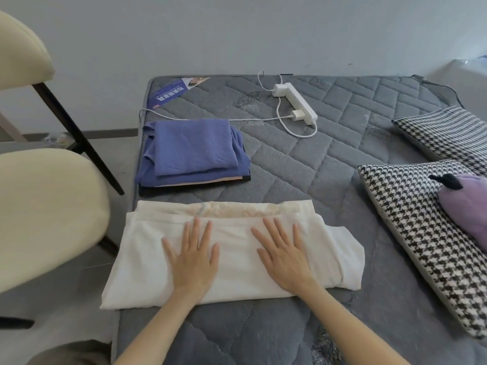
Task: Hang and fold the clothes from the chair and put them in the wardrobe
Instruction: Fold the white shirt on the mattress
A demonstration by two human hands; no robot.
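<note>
The grey quilted mattress (329, 159) is carrying nearly everything here, and the cream chair (47, 206) is standing just beside its left edge. The white garment (237, 280) is lying across the mattress's near left corner, folded into a wide band, with its left end overhanging the edge toward the chair.

It is looking thin, soft and light, so I am judging that it is going to sag and fall open if lifted from 1 point. The safer hold is at its 2 short ends, or with palms slid under the fold so the layers are staying together. A flap is sticking out at its right end and is probably wanting tucking first.

The left hand (193, 256) and the right hand (286, 256) are both lying flat on it, fingers straight and spread, pressing rather than gripping.

2 houndstooth pillows, near (411, 233) and far (445, 133), are lying at the right, apart from the garment. The near one is bearing a purple plush toy (466, 214).

A folded stack (192, 151), blue on top, is sitting just beyond the garment, with a narrow strip of mattress showing between them.

Farther back, a white power strip (297, 102) is trailing a cable (297, 130) that is running behind the stack. None of this is blocking a lift. The wardrobe is not showing.
</note>
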